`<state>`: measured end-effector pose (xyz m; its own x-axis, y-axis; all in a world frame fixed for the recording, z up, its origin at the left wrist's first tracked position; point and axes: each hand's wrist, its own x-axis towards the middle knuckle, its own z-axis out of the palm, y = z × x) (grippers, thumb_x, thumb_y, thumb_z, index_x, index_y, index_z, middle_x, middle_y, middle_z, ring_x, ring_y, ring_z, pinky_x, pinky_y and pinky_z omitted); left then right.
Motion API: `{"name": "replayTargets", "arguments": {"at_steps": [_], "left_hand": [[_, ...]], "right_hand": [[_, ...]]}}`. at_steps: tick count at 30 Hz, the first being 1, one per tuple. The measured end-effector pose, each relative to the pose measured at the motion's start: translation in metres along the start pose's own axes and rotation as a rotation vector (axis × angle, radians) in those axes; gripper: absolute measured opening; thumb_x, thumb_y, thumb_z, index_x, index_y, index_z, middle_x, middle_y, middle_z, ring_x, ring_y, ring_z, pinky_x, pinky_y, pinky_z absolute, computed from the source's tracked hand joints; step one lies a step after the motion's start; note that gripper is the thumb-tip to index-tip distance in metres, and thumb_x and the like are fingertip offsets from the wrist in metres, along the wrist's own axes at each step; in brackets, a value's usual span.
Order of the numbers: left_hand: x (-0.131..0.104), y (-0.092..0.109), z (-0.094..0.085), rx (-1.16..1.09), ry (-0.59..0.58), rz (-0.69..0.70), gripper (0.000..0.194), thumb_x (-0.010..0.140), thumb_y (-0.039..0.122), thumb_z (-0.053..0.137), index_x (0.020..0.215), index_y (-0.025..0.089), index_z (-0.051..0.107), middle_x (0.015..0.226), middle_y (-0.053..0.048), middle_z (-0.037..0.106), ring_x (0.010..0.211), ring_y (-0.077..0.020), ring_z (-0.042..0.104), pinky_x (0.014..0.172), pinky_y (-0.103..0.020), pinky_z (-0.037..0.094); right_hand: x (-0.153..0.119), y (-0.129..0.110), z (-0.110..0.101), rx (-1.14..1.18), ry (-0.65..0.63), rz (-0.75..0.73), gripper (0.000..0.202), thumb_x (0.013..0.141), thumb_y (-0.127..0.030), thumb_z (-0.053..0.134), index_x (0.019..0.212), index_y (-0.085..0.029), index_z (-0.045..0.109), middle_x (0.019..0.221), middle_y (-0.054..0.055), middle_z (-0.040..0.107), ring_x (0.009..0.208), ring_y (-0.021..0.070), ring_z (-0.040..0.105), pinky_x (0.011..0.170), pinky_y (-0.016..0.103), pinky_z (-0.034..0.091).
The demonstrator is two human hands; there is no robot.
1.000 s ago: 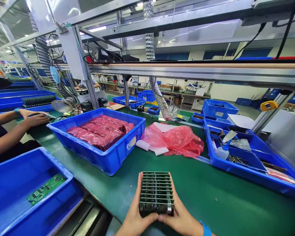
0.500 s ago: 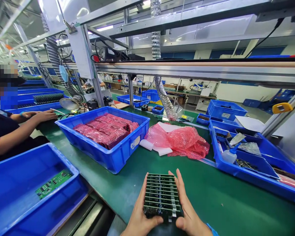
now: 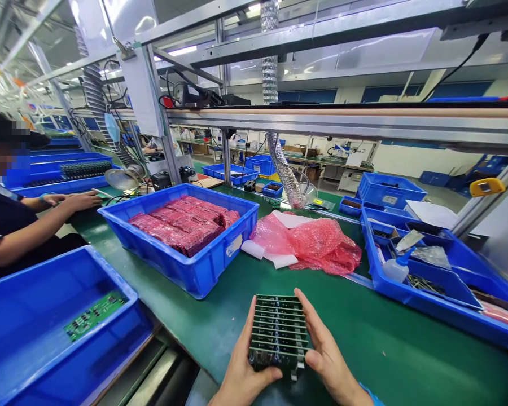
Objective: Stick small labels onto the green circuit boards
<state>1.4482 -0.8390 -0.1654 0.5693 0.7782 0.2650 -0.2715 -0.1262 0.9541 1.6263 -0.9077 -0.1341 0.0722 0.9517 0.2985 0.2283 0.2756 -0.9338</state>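
Worn on the head, the camera looks forward and down.

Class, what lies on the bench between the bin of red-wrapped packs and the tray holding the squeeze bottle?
Between the bin and the tray lies crumpled pink bubble wrap with white sheeting, as the head view shows.

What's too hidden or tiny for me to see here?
All in the head view:
- Circuit board stack: left side hidden by the left hand.
- Red packs: insides hidden by their wrapping.
- White label: writing too small.
- Blue wristband: cut off by the bottom edge.
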Motion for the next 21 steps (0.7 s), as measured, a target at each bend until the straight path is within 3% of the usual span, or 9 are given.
{"name": "replayTargets", "arguments": {"at_steps": [3,4,6,8,11,15,19,21], "left_hand": [[-0.002,-0.009,-0.005,0.081,0.008,0.018,0.108,0.068,0.05,0.078,0.151,0.027,0.013,0.156,-0.009,0.028,0.141,-0.0328,0.024,0.117,-0.044,0.017],[-0.003,-0.012,-0.007,0.118,0.012,0.031,0.108,0.067,0.051,0.078,0.151,0.026,0.014,0.157,-0.009,0.023,0.142,-0.0332,0.021,0.118,-0.045,0.015],[-0.003,-0.017,-0.011,0.187,0.003,0.066,0.11,0.066,0.055,0.076,0.151,0.026,0.012,0.159,-0.01,0.016,0.144,-0.0345,0.015,0.118,-0.047,0.011],[-0.002,-0.019,-0.014,0.236,-0.033,0.087,0.113,0.065,0.059,0.074,0.151,0.024,0.01,0.159,-0.012,0.013,0.144,-0.0356,0.01,0.118,-0.049,0.009],[0.002,-0.018,-0.016,0.251,-0.05,0.082,0.119,0.061,0.061,0.076,0.151,0.021,0.01,0.158,-0.016,0.014,0.144,-0.0372,0.01,0.117,-0.05,0.011],[0.003,-0.006,-0.019,0.168,-0.055,0.079,0.111,0.057,0.057,0.082,0.145,0.018,0.027,0.146,-0.019,0.037,0.134,-0.0384,0.035,0.113,-0.05,0.024],[-0.003,0.032,-0.028,0.024,0.015,0.134,0.098,0.054,0.044,0.087,0.135,0.018,0.039,0.133,-0.017,0.053,0.126,-0.0377,0.046,0.11,-0.049,0.03],[-0.009,0.059,-0.036,-0.126,0.098,0.067,0.093,0.047,0.043,0.089,0.127,0.019,0.048,0.127,-0.015,0.06,0.122,-0.0389,0.05,0.107,-0.049,0.035]], "right_hand": [[-0.004,0.006,0.004,0.071,-0.086,0.042,0.136,0.053,-0.083,0.061,0.149,-0.023,-0.015,0.158,0.015,0.01,0.144,0.0327,0.016,0.115,0.05,0.019],[-0.005,0.009,0.006,0.043,-0.117,0.047,0.142,0.051,-0.081,0.065,0.147,-0.022,-0.022,0.158,0.017,0.009,0.143,0.0331,0.017,0.115,0.051,0.018],[-0.007,0.018,0.009,-0.069,-0.14,0.034,0.138,0.061,-0.072,0.069,0.144,-0.02,-0.029,0.158,0.019,0.003,0.144,0.0326,0.013,0.115,0.053,0.014],[-0.008,0.026,0.01,-0.175,-0.118,0.01,0.126,0.072,-0.06,0.068,0.144,-0.02,-0.027,0.158,0.018,-0.004,0.145,0.032,0.008,0.116,0.053,0.01],[-0.008,0.034,0.011,-0.205,-0.098,-0.011,0.119,0.075,-0.054,0.069,0.146,-0.021,-0.021,0.157,0.02,0.005,0.144,0.0333,0.014,0.115,0.054,0.015],[-0.009,0.029,0.019,-0.091,-0.081,-0.02,0.11,0.076,-0.055,0.066,0.148,-0.025,-0.012,0.156,0.018,0.017,0.14,0.0349,0.027,0.113,0.054,0.027],[0.008,0.003,0.039,0.12,-0.15,0.025,0.073,0.092,-0.049,0.042,0.149,-0.036,-0.001,0.15,0.01,0.036,0.129,0.0299,0.048,0.099,0.047,0.049],[0.03,-0.018,0.054,0.086,-0.201,-0.011,0.077,0.09,-0.048,0.048,0.15,-0.036,0.001,0.151,0.009,0.034,0.128,0.031,0.047,0.099,0.046,0.05]]}}
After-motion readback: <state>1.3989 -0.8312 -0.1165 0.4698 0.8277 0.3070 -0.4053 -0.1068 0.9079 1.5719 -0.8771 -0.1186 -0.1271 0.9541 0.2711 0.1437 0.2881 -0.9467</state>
